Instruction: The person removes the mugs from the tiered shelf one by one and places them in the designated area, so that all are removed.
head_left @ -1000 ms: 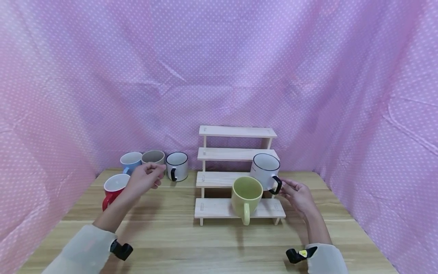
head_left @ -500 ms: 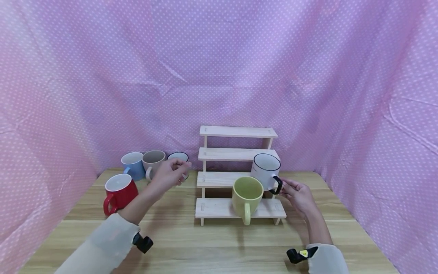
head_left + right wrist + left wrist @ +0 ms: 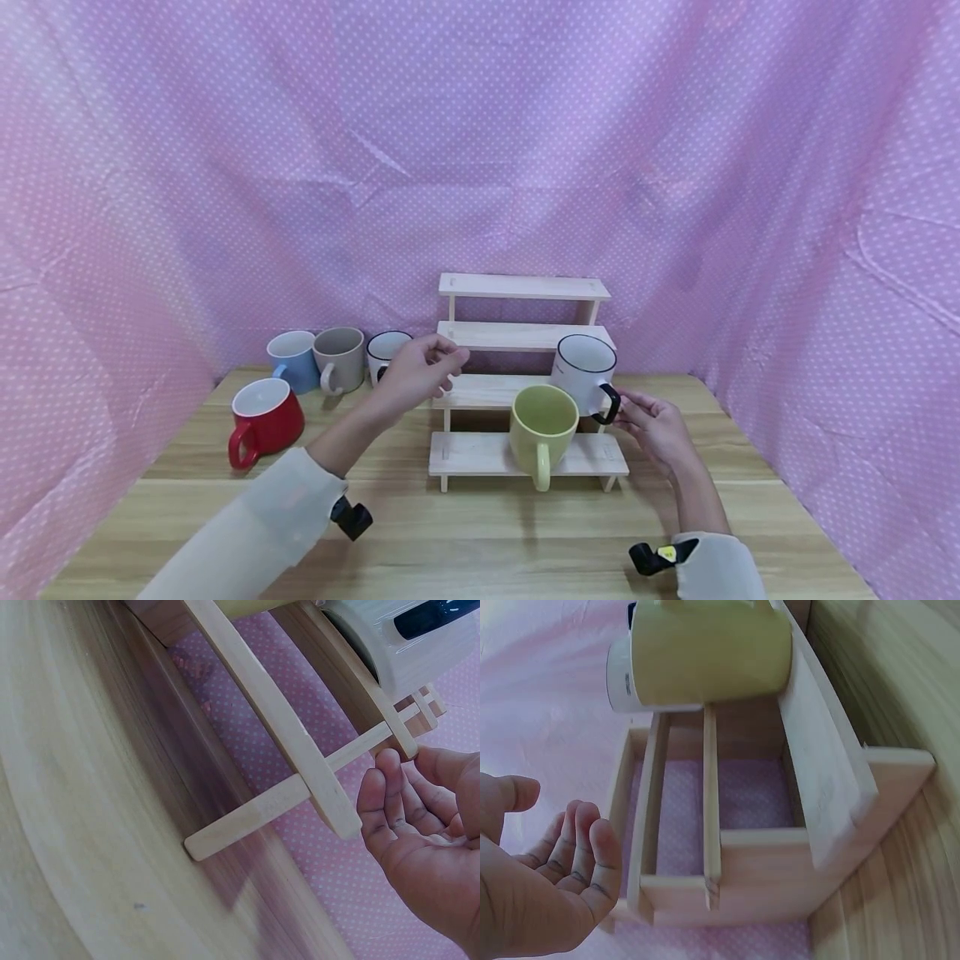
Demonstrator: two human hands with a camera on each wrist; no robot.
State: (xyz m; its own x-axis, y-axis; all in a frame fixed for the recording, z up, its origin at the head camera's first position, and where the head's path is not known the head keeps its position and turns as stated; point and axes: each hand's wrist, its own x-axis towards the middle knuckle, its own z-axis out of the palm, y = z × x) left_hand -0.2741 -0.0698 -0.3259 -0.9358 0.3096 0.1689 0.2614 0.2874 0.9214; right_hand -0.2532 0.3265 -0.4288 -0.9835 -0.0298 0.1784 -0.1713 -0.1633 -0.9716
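Note:
My left hand [image 3: 422, 375] hangs in the air by the left side of a tiered wooden display shelf [image 3: 480, 454]. Its fingers are loosely curled, and nothing is between them in the left wrist view. With thumb and fingertips, my right hand [image 3: 424, 825] pinches the right end of the second board [image 3: 401, 739] from the bottom. A yellow-green mug [image 3: 542, 421] stands on the lowest board, its handle towards me. Behind it, a white mug [image 3: 581, 379] with a black rim and black handle stands on the second board, close to my right fingers.
At the left of the wooden table [image 3: 435, 550] stand a red mug [image 3: 279, 421], a blue mug [image 3: 296, 367], a grey-beige mug [image 3: 345, 362] and another black-rimmed white mug [image 3: 386, 346], partly hidden by my left hand. A pink-purple dotted cloth [image 3: 480, 167] hangs around the table.
My left hand has moved right, from in front of the grey-beige mug, past the left white mug, to the shelf's left side. My right hand stays at the board end; the mugs have not moved.

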